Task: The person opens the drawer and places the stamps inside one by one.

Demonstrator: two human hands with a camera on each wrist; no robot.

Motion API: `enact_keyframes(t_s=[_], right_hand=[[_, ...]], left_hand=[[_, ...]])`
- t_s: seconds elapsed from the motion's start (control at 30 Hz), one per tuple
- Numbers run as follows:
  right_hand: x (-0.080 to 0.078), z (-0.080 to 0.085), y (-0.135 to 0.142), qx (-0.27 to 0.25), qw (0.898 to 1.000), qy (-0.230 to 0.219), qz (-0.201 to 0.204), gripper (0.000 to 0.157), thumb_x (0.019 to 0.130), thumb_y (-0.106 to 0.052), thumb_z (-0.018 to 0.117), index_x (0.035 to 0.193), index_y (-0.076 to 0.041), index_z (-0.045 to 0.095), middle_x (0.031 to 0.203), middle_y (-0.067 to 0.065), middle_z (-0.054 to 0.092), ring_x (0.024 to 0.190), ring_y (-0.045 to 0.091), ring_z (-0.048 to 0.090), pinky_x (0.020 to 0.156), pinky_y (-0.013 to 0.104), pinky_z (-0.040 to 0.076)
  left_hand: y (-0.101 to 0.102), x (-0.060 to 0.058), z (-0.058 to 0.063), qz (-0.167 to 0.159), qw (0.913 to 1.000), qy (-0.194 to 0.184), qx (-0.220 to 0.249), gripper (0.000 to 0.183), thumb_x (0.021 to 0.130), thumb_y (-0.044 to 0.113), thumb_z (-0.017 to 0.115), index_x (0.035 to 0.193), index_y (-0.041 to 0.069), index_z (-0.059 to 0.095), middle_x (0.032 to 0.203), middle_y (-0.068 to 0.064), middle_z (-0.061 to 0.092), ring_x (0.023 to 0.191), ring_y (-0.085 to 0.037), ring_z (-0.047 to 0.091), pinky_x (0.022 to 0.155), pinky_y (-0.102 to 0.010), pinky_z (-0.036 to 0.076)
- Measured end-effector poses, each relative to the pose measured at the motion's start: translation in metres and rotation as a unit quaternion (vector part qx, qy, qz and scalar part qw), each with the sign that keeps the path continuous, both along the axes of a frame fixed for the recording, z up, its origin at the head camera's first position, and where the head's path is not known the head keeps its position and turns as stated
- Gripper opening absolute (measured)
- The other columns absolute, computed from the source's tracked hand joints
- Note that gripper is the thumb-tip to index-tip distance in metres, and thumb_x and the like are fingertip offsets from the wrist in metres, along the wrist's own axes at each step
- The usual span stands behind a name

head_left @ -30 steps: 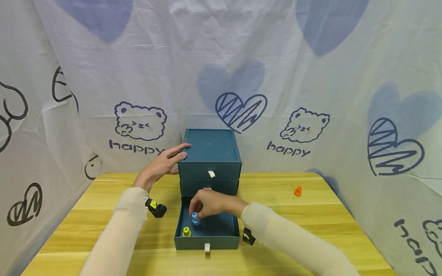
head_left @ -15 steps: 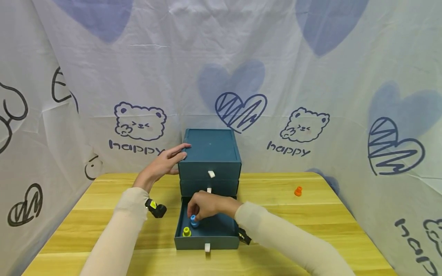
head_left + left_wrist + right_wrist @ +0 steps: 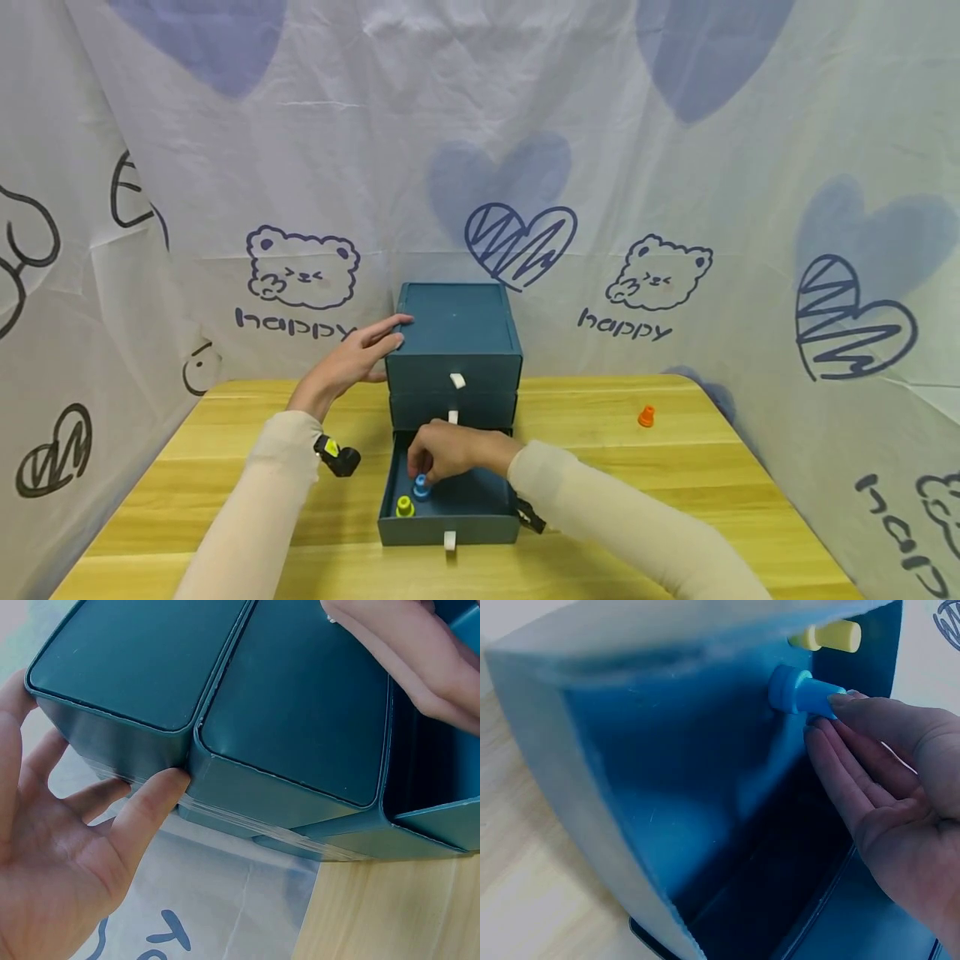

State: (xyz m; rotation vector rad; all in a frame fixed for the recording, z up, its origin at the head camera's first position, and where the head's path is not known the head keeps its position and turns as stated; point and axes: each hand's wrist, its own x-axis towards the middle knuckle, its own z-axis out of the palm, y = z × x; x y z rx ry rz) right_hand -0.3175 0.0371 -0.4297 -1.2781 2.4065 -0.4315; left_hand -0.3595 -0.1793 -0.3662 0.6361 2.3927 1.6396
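My right hand (image 3: 448,452) reaches into the pulled-out bottom drawer (image 3: 480,529) of a dark teal drawer box (image 3: 457,321). Thumb and fingertips pinch the narrow top of a small blue stepped peg (image 3: 799,691), whose wide base meets the drawer floor. Close by, at the drawer's front left, a yellow-green peg (image 3: 405,506) of the same shape stands upright. My left hand (image 3: 348,362) rests against the box's left side, fingers spread, with fingertips over the top edge. In the left wrist view the thumb lies at the seam between the upper two drawer units.
An orange peg (image 3: 647,416) stands on the wooden table (image 3: 600,500) to the right. White pull tabs (image 3: 450,541) stick out from the drawer fronts; the upper two drawers are closed. A printed white cloth (image 3: 420,183) hangs behind and at both sides.
The right hand has brought the blue peg slightly down and towards the drawer's front left, nearer the yellow-green peg. The left hand keeps its place on the box.
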Motion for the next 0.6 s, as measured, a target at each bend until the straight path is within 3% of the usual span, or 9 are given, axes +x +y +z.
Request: enact_keyframes(t_s=[0.33, 0.6], right_hand=[[0.009, 0.017, 0.021, -0.030, 0.999, -0.010, 0.009, 0.020, 0.091, -0.005, 0.078, 0.111, -0.008, 0.079, 0.108, 0.004, 0.079, 0.091, 0.002, 0.072, 0.080, 0.009, 0.056], [0.010, 0.036, 0.059, -0.065, 0.997, -0.021, -0.023, 0.020, 0.090, -0.007, 0.079, 0.110, -0.006, 0.078, 0.110, 0.009, 0.079, 0.092, 0.006, 0.073, 0.081, 0.013, 0.057]], left_hand=[[0.000, 0.000, -0.002, -0.002, 1.0000, 0.005, 0.001, 0.056, 0.110, 0.041, 0.046, 0.162, 0.024, 0.033, 0.173, -0.017, 0.017, 0.158, -0.045, 0.018, 0.112, -0.072, 0.041], [0.002, -0.001, -0.001, 0.003, 1.0000, 0.004, 0.000, 0.056, 0.110, 0.042, 0.047, 0.162, 0.024, 0.034, 0.173, -0.017, 0.017, 0.158, -0.046, 0.019, 0.112, -0.073, 0.040]])
